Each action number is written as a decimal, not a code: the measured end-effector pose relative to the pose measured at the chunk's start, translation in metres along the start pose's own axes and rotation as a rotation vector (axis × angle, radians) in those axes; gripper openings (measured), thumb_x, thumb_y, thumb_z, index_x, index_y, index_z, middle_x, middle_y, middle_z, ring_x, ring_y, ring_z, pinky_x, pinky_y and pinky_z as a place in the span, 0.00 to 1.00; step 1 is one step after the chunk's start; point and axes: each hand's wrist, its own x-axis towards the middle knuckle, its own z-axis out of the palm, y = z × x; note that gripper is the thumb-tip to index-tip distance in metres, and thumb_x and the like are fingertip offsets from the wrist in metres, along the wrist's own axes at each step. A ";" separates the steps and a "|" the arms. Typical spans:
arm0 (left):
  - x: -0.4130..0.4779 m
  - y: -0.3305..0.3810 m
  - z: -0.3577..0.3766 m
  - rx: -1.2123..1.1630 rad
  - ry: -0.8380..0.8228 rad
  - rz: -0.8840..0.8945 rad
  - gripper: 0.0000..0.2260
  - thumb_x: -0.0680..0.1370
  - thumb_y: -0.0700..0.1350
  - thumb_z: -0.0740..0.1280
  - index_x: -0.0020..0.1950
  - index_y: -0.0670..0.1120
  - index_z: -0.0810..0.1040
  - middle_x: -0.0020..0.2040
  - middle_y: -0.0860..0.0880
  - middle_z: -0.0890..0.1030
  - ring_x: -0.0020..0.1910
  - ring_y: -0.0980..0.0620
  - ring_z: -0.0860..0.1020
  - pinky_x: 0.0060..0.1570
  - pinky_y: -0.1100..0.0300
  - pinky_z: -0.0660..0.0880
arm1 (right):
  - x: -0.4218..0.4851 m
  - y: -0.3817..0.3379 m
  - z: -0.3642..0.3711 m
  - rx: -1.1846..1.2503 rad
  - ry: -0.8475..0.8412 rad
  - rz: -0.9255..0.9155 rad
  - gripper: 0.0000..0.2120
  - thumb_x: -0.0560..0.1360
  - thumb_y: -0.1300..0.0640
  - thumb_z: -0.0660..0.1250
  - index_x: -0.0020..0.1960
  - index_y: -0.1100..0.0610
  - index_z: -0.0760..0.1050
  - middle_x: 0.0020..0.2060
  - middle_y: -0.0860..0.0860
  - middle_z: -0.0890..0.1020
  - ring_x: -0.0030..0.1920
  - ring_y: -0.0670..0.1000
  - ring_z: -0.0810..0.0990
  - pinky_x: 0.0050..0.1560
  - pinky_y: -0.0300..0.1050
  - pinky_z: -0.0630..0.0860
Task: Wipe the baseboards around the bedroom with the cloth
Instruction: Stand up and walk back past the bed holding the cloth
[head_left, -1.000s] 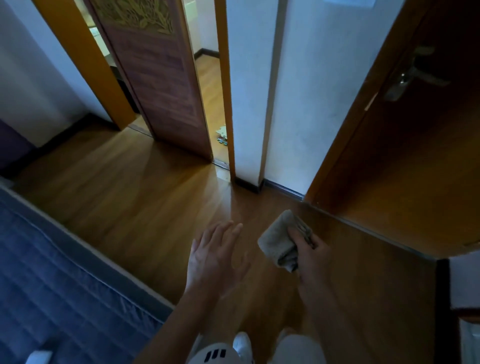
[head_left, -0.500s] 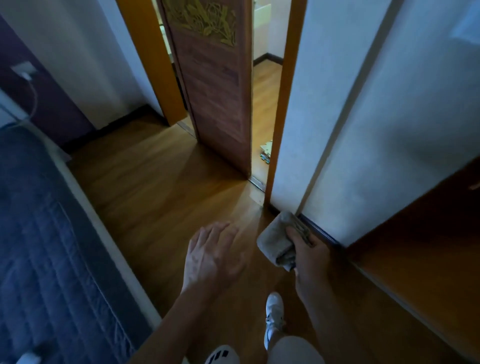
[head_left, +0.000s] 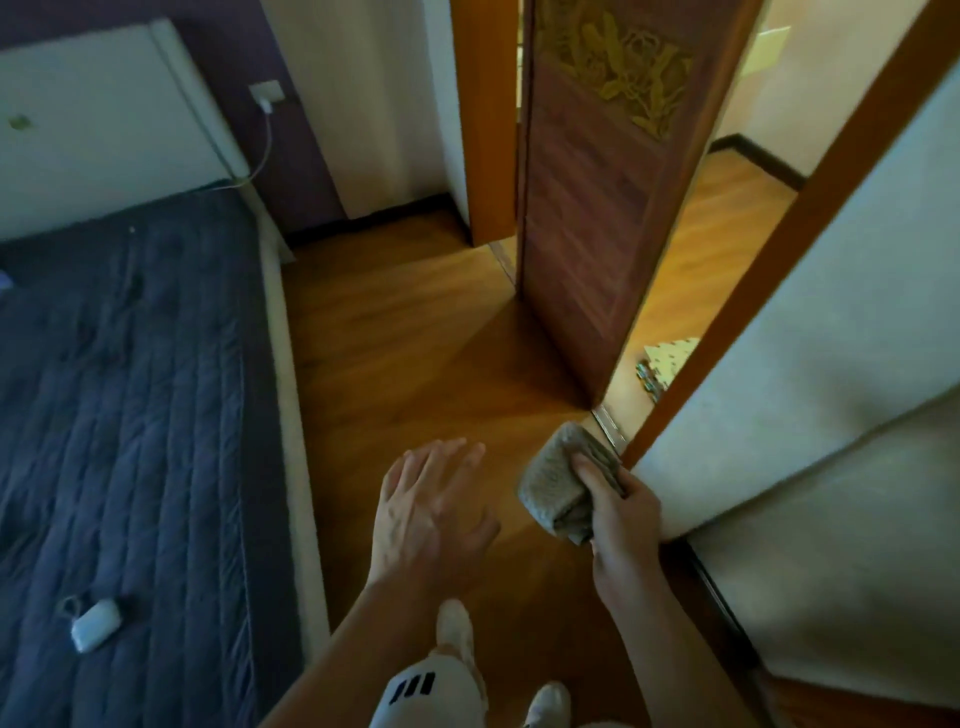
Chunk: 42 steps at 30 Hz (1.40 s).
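Cloth: our right hand (head_left: 623, 525) has its grip curled round the folded grey cloth (head_left: 556, 483), which is held above the floor just beside the foot of the door frame (head_left: 727, 306).
Left hand: our left hand (head_left: 431, 514) hovers with fingers spread, holding nothing.
Progress: the cloth seems clear of the dark baseboard (head_left: 711, 587). We judge that wiping here has not yet begun.

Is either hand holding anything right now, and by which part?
The right hand grips the folded grey-beige terry cloth along its right side, with one finger laid over the top. The left hand is open and holds nothing.
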 end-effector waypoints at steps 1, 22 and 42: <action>0.008 -0.006 0.000 0.008 0.008 -0.014 0.27 0.74 0.59 0.65 0.70 0.50 0.77 0.68 0.49 0.77 0.67 0.46 0.75 0.66 0.42 0.73 | 0.008 -0.003 0.010 -0.014 -0.029 -0.004 0.08 0.75 0.58 0.74 0.53 0.53 0.82 0.49 0.53 0.85 0.49 0.53 0.85 0.39 0.45 0.81; 0.278 -0.263 -0.028 0.033 0.047 -0.178 0.28 0.76 0.63 0.59 0.72 0.52 0.73 0.70 0.49 0.75 0.70 0.48 0.72 0.68 0.43 0.71 | 0.201 -0.064 0.355 -0.113 -0.174 -0.049 0.02 0.74 0.58 0.75 0.46 0.53 0.84 0.41 0.50 0.87 0.40 0.48 0.87 0.31 0.42 0.80; 0.523 -0.420 -0.004 0.044 0.063 -0.261 0.28 0.74 0.60 0.68 0.73 0.53 0.73 0.71 0.51 0.74 0.71 0.48 0.71 0.67 0.43 0.71 | 0.414 -0.096 0.579 -0.177 -0.213 0.013 0.06 0.71 0.53 0.78 0.47 0.53 0.85 0.45 0.52 0.87 0.50 0.56 0.86 0.53 0.57 0.83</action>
